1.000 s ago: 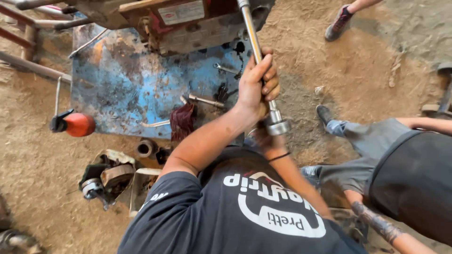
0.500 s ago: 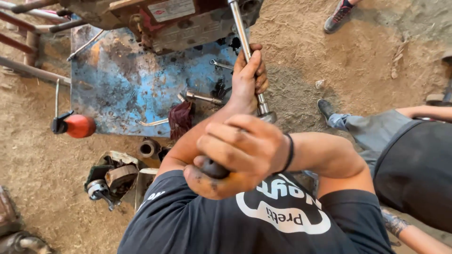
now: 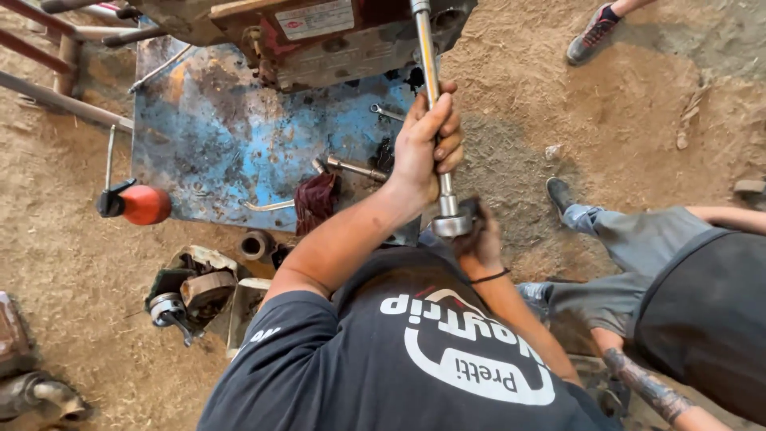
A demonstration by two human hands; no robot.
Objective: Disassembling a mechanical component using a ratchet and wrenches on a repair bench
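Observation:
A long steel wrench bar (image 3: 426, 64) runs from the red and grey engine block (image 3: 319, 40) back toward me. It ends in a chunky socket head (image 3: 452, 223). My left hand (image 3: 431, 144) is clenched round the bar's middle. My right hand (image 3: 481, 235), with a black band on the wrist, cups the socket end from the right and looks blurred. Below both hands is my dark printed T-shirt (image 3: 415, 359).
The engine stands on a rusty blue metal sheet (image 3: 215, 136) with loose spanners (image 3: 351, 168) and a dark red rag (image 3: 315, 199). A red oil can (image 3: 140, 205) and old parts (image 3: 195, 291) lie left. Another person (image 3: 686, 295) crouches at right; a shoe (image 3: 590, 32) is top right.
Half a second ago my right hand was raised close to the camera in a fist. It has dropped back to the socket end. My left hand stays on the bar.

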